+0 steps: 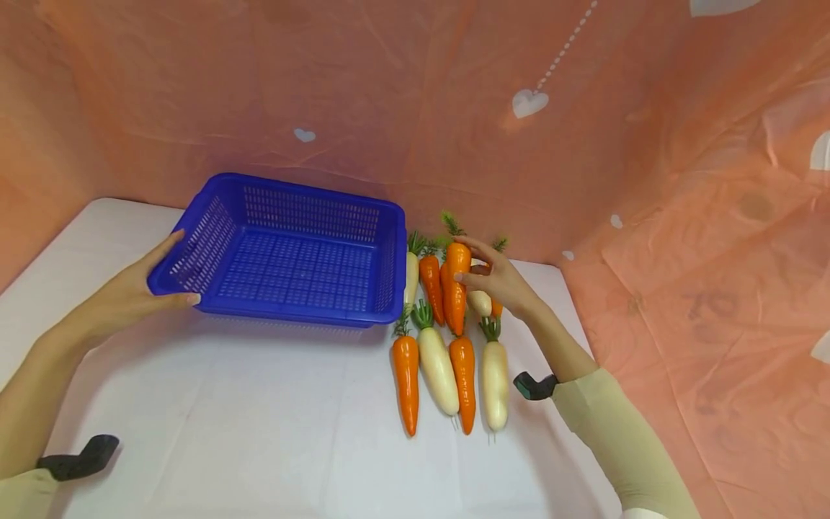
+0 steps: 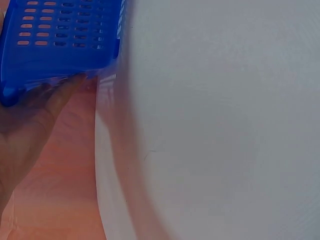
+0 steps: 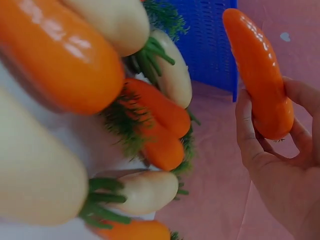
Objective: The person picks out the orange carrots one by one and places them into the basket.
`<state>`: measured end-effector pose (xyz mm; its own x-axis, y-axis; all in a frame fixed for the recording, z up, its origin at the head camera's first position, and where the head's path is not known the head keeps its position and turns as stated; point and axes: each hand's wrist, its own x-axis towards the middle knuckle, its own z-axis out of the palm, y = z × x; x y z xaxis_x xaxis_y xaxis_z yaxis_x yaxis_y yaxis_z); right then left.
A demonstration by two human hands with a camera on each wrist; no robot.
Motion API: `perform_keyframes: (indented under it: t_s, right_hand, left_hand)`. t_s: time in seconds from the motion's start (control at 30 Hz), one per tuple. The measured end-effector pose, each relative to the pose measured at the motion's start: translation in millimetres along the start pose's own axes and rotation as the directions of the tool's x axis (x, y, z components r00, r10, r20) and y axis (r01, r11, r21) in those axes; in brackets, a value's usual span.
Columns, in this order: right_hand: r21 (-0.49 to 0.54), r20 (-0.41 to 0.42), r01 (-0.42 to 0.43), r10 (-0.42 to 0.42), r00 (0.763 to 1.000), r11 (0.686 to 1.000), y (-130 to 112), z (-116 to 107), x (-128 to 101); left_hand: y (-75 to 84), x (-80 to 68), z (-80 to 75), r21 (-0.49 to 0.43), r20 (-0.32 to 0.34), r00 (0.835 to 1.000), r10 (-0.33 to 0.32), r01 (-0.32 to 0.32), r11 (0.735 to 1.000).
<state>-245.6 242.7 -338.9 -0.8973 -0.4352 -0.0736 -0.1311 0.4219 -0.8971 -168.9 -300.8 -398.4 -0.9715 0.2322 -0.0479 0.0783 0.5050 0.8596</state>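
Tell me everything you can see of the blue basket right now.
The blue basket is a shallow rectangular tray of glossy plastic, with slotted walls, a perforated floor and a rolled rim. It appears empty. It sits at the back of the white table, its left end apparently raised slightly. The left hand holds its near-left corner, thumb along the front rim. A white radish lies close beside its right wall.

A: Where does the head view look from?
B: From above, forward and down over the white table [image 1: 259, 432], taking in the blue basket [image 1: 292, 252].
A: And the wrist views?
B: Both sit very near. The left looks at that basket's corner [image 2: 60, 35]; the right faces the basket [image 3: 212, 45] past carrots [image 3: 155, 115].
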Motion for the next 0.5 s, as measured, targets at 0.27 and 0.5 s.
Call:
perform_keyframes:
  t_s: [0.27, 0.5]
  right_hand:
    - [0.054, 0.019, -0.013, 0.012, 1.000, 0.998, -16, 11, 25]
    - [0.110, 0.046, 0.016, -0.022, 0.999, 0.994, -29, 30, 48]
  left_hand:
    - [-1.7, -0.3, 1.6, 0.000, -0.018, 1.000, 0.006, -0.006, 1.000]
    - [-0.3, -1.0, 3.9, 0.008, -0.018, 1.000, -0.013, 0.014, 1.000]
